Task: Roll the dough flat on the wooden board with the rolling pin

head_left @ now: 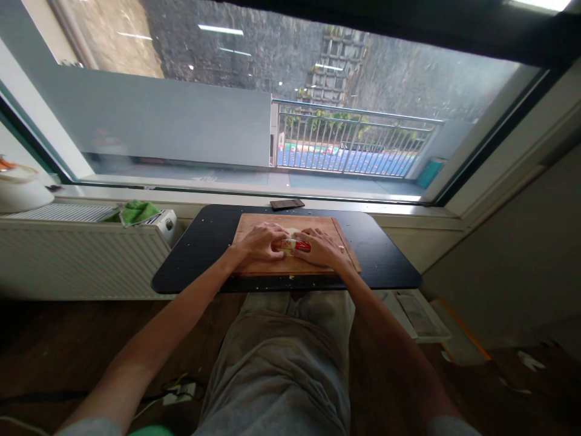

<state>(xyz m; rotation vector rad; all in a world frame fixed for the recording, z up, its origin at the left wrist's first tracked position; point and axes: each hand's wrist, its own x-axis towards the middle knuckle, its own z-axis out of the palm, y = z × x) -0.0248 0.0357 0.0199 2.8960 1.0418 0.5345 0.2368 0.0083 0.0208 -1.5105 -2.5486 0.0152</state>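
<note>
Reaching forward with both arms outstretched, left hand and right hand palms down, fingers curled around small red-and-yellow wrapped packet, mid rectangular wooden cutting board, on black rounded table.

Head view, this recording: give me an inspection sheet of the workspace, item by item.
Surface: black rounded tabletop carrying a rectangular wooden cutting board; pale crumbs along the near edge.
Job's things: small red and yellow packet on the board, something pale behind it, unclear.
Clutter: dark flat phone on the windowsill; green cloth on the white radiator.
Hands: left hand and right hand both on the packet.
Cables: white cable on the floor.
Surroundings: large window, railing outside.
</note>
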